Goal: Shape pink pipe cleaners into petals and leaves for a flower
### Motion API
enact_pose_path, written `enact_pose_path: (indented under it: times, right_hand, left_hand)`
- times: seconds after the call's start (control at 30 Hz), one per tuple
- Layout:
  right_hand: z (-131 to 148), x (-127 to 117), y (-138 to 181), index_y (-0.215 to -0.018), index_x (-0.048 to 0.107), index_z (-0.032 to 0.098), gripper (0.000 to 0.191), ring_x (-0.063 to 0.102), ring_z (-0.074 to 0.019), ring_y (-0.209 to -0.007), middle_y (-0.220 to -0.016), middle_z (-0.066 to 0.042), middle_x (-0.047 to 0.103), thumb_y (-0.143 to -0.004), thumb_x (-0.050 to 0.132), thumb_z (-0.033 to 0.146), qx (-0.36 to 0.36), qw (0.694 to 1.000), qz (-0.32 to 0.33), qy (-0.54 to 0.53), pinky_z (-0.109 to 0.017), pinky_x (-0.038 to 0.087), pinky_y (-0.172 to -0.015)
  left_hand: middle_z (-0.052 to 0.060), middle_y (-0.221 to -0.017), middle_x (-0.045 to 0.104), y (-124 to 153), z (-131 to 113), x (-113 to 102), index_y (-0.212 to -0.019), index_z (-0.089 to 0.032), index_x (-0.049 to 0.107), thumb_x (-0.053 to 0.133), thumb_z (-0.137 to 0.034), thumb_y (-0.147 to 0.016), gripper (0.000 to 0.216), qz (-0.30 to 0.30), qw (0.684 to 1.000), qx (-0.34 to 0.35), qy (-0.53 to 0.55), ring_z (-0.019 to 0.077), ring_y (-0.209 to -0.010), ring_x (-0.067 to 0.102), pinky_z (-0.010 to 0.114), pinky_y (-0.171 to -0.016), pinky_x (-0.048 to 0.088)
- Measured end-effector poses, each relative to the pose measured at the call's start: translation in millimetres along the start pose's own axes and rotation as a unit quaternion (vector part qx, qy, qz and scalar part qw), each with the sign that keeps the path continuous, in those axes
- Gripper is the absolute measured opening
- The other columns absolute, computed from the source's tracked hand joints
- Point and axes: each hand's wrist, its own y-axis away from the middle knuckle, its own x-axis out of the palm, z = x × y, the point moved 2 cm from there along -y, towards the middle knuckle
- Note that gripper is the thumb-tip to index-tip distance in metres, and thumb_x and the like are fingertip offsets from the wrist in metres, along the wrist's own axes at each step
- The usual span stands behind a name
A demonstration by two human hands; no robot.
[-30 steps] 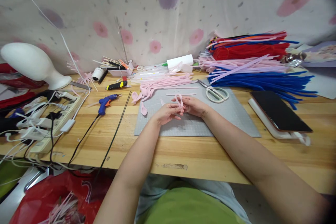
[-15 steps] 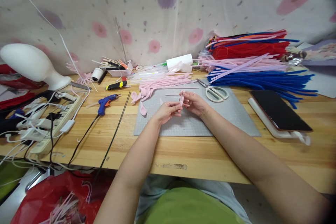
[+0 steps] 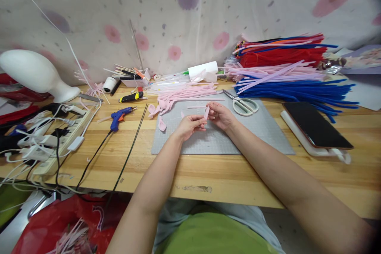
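Over the grey cutting mat (image 3: 256,139), a short folded pink pipe cleaner (image 3: 206,112) is pinched between both hands. My left hand (image 3: 192,125) grips its lower end with thumb and fingers. At its upper end, my right hand (image 3: 220,115) has its fingertips closed on it. Behind my hands, a straight pink pipe cleaner (image 3: 196,107) lies on the mat. Several shaped pink petals (image 3: 162,124) rest at the mat's left side, beside a bundle of pink pipe cleaners (image 3: 190,90). White-handled scissors (image 3: 244,106) lie on the mat past my right hand.
Left stand a blue glue gun (image 3: 119,118), a yellow-black cutter (image 3: 131,97), a power strip (image 3: 67,139) with tangled cables and a white foam head (image 3: 38,73). Right are blue pipe cleaners (image 3: 291,92) and a phone (image 3: 318,125) on a white block. A red bag (image 3: 68,222) sits below the table edge.
The fingers of my right hand have shifted slightly at the top of the folded pipe cleaner, which now looks straighter. My left hand keeps its place.
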Motion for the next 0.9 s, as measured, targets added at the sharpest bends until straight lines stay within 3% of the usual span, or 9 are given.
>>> enact_pose_path:
  times: [0.47, 0.6, 0.7, 0.8, 0.87, 0.9]
  right_hand:
    - [4.4, -5.1, -1.4, -0.054, 0.046, 0.017, 0.028, 0.023, -0.0027, -0.038, -0.043, 0.007, 0.034, -0.053, 0.072, 0.029, -0.029, 0.999, -0.033, 0.033, -0.019, 0.015, -0.035]
    - [4.8, -7.2, -2.2, -0.055, 0.047, 0.018, 0.026, 0.021, -0.0034, -0.038, -0.041, 0.008, 0.031, -0.053, 0.070, 0.028, -0.039, 0.996, -0.055, 0.055, -0.019, 0.012, -0.035]
    - [6.4, -5.5, -4.7, -0.061, 0.053, 0.018, 0.022, 0.025, -0.0044, -0.040, -0.045, 0.007, 0.033, -0.057, 0.069, 0.033, -0.048, 0.991, -0.064, 0.104, -0.019, 0.017, -0.037]
    - [11.8, -10.8, -10.6, -0.074, 0.058, 0.019, 0.024, 0.035, -0.0071, -0.048, -0.055, 0.004, 0.043, -0.065, 0.063, 0.041, -0.080, 0.969, -0.086, 0.217, -0.021, 0.029, -0.045]
    - [17.7, -21.5, -14.1, -0.078, 0.058, 0.020, 0.023, 0.041, -0.0098, -0.055, -0.063, 0.002, 0.050, -0.069, 0.058, 0.041, -0.132, 0.927, -0.129, 0.327, -0.024, 0.034, -0.052]
    - [20.3, -27.9, -15.1, -0.076, 0.059, 0.020, 0.020, 0.044, -0.0116, -0.060, -0.065, 0.000, 0.052, -0.070, 0.058, 0.039, -0.156, 0.891, -0.150, 0.399, -0.026, 0.036, -0.057]
  left_hand:
    - [0.000, -0.066, 0.059, -1.6, 3.1, 1.2, -0.077, -0.009, 0.062, 0.076, -0.032, -0.053, 0.035, 0.004, 0.999, 0.015, -0.049, 0.0045, -0.051, 0.051, 0.027, -0.062, 0.047]
    - [0.000, -0.065, 0.059, -1.4, 4.2, 4.3, -0.077, -0.009, 0.063, 0.076, -0.031, -0.052, 0.036, 0.003, 0.999, 0.018, -0.043, 0.0053, -0.052, 0.052, 0.027, -0.061, 0.048]
    - [0.000, -0.064, 0.059, -1.2, 2.0, 3.9, -0.077, -0.009, 0.063, 0.076, -0.030, -0.051, 0.037, -0.018, 0.999, 0.031, -0.041, 0.0055, -0.051, 0.052, 0.028, -0.061, 0.049]
    - [-0.001, -0.063, 0.058, -1.7, -3.9, -4.4, -0.078, -0.010, 0.062, 0.074, -0.029, -0.053, 0.034, -0.083, 0.992, 0.078, -0.045, 0.0052, -0.050, 0.050, 0.028, -0.059, 0.049]
    - [-0.001, -0.064, 0.058, -2.6, -8.0, -14.9, -0.080, -0.010, 0.062, 0.071, -0.028, -0.056, 0.031, -0.152, 0.980, 0.116, -0.053, 0.0049, -0.050, 0.049, 0.025, -0.056, 0.048]
    - [-0.001, -0.065, 0.059, -3.3, -9.4, -20.9, -0.081, -0.011, 0.061, 0.070, -0.027, -0.058, 0.029, -0.187, 0.972, 0.127, -0.063, 0.0048, -0.049, 0.049, 0.024, -0.053, 0.046]
